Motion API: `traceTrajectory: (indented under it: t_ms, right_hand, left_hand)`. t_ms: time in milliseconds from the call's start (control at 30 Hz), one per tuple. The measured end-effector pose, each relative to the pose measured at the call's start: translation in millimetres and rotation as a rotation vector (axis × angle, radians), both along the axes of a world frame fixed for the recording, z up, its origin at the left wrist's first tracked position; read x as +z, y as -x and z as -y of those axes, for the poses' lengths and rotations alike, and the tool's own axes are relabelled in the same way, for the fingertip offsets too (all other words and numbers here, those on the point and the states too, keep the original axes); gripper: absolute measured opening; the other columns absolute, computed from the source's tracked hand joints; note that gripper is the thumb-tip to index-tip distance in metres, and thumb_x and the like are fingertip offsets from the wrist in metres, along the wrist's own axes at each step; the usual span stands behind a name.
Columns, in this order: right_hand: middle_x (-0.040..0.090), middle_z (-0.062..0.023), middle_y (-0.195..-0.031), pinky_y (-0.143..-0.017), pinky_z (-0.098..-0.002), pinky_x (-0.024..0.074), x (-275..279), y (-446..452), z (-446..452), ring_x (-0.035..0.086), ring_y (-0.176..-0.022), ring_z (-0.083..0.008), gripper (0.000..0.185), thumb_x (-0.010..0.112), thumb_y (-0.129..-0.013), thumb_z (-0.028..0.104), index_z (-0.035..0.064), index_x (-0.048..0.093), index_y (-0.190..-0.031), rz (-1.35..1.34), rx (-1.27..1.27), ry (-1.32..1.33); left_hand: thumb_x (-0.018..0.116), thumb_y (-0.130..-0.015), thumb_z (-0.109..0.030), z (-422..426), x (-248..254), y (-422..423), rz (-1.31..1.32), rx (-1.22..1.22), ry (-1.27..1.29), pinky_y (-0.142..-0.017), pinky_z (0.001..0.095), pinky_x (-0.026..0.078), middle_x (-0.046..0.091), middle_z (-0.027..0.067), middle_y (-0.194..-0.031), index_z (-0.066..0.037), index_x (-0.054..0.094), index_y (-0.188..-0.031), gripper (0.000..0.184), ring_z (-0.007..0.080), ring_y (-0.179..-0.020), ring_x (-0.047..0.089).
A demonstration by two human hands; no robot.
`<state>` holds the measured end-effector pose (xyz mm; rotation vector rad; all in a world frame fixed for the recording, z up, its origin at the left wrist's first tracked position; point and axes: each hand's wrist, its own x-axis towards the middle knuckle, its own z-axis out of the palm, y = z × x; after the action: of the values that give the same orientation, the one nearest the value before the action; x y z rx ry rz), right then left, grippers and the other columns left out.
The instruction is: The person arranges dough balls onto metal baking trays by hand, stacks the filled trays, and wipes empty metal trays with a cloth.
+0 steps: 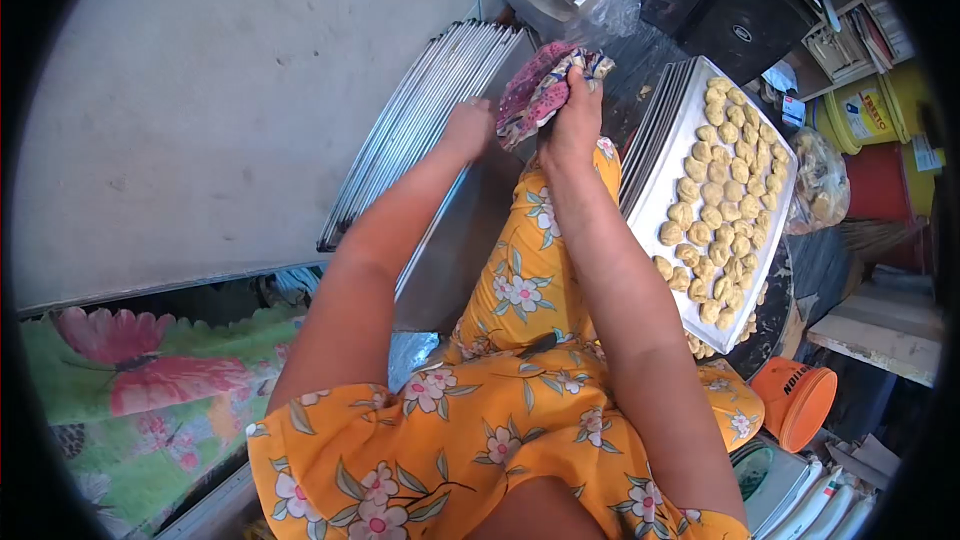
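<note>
Bunched patterned cloth [543,88], pink and multicoloured, is gripped by my right hand [572,125], its thumb on top. My left hand [468,130] lies against the edge of a tightly packed row of metal trays [425,120] standing on their sides by the wall; its fingers are curled and partly hidden, and what they hold is not clear. To the right, a white tray [655,190] bears many round yellowish dough pieces [718,172], on top of a stack of other trays.
An orange bucket [793,402] stands at the lower right, with yellow tubs [868,110] and a red container [880,183] above it. Black boxes [715,0] are at the top. Butterfly-patterned fabric [170,375] covers the lower left, below a pale wall [220,120].
</note>
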<state>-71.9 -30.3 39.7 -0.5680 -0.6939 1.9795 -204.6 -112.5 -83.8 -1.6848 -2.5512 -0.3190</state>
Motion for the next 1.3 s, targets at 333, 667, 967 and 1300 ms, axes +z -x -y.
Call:
traceTrajectory:
  t_ms: [333,667,967,1300]
  right_hand:
    - [0.059,-0.0077,-0.11,-0.091,-0.0338,0.0456,-4.6,0.7,-9.2,0.059,-0.101,-0.0189,0.033,0.053,-0.096,0.018,0.0037,0.048,-0.124,0.033,0.006,-0.088]
    - [0.058,-0.0095,-0.112,-0.091,-0.0357,0.0468,1.1,2.6,-7.6,0.06,-0.102,-0.0215,0.037,0.053,-0.095,0.017,0.0033,0.045,-0.128,0.078,0.017,-0.015]
    - [0.059,-0.008,-0.113,-0.093,-0.0363,0.0458,-9.3,4.5,-11.8,0.059,-0.103,-0.0211,0.034,0.053,-0.096,0.017,0.0055,0.048,-0.127,0.063,0.042,-0.057]
    - [0.063,-0.0061,-0.101,-0.086,-0.0359,0.0501,-23.9,6.4,-25.8,0.062,-0.094,-0.0196,0.024,0.056,-0.095,0.022,0.0058,0.056,-0.114,0.116,0.067,-0.036]
  left_hand:
    - [0.058,-0.08,-0.015,-17.6,-5.8,-13.5,-0.036,0.012,0.198,-0.084,0.0362,0.048,0.065,0.014,-0.099,-0.003,0.065,-0.096,0.022,0.0262,-0.1,0.06]
    - [0.066,-0.083,-0.022,-34.1,-37.1,12.8,0.555,-0.569,0.177,-0.095,0.0419,0.046,0.066,0.0158,-0.111,-0.009,0.064,-0.113,0.034,0.0292,-0.106,0.061]
    - [0.063,-0.087,-0.026,-60.4,-42.7,-32.8,0.831,-0.295,0.092,-0.087,0.0426,0.049,0.065,0.0128,-0.113,-0.009,0.063,-0.117,0.034,0.0273,-0.102,0.061]
    - [0.06,-0.093,-0.03,-37.7,-63.9,-34.6,1.293,-0.073,0.059,-0.078,0.0434,0.051,0.065,0.0094,-0.115,-0.009,0.062,-0.122,0.036,0.0253,-0.098,0.061]
